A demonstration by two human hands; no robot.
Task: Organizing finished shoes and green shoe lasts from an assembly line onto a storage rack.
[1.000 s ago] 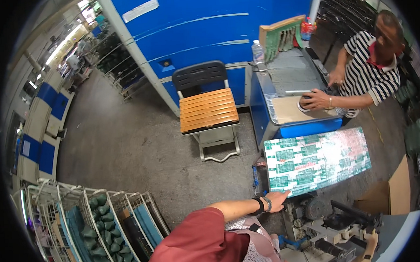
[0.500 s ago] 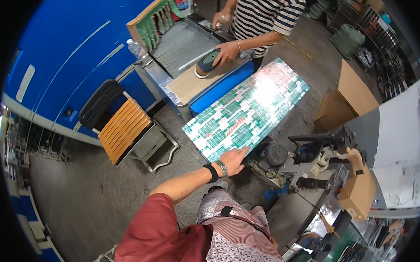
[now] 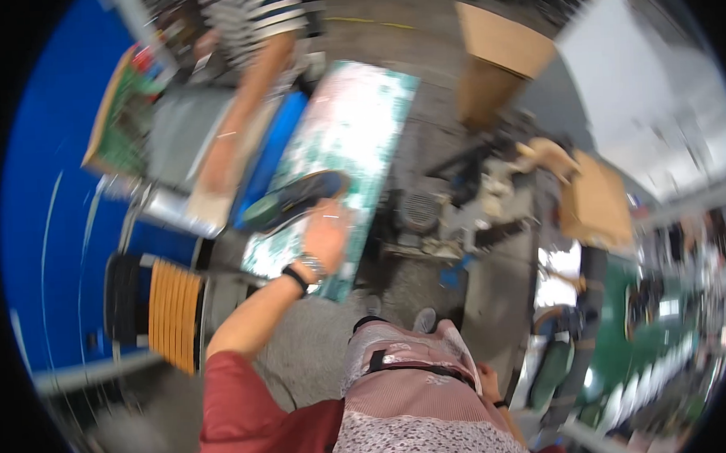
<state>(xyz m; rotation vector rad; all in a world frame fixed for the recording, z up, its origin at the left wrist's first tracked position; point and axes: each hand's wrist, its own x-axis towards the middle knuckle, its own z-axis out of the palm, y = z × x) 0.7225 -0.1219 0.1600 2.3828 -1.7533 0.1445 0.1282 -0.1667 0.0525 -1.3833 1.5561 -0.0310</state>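
Observation:
A dark shoe with a green heel part (image 3: 297,198) lies slantwise over the green-and-white patterned board (image 3: 378,116). My left hand (image 3: 328,232) closes on the shoe's toe end, its fingers smeared by motion; a watch and a black band circle that wrist. Close to the right side of my apron (image 3: 418,386) is my right hand (image 3: 488,381), mostly hidden, so its fingers cannot be made out. Beyond the board, a co-worker's blurred hand (image 3: 216,172) rests over the brown-topped bench.
To the left stands a chair with a slatted wooden seat (image 3: 175,316). A motor (image 3: 419,213) and machine parts sit right of the board. Cardboard boxes (image 3: 501,50) stand farther back. Green soles (image 3: 552,372) lie on the bench at lower right.
The view has swung right, so the scene sits farther left. The shoe has gone from under the co-worker's hand to my left hand, which earlier pointed at the board's near edge.

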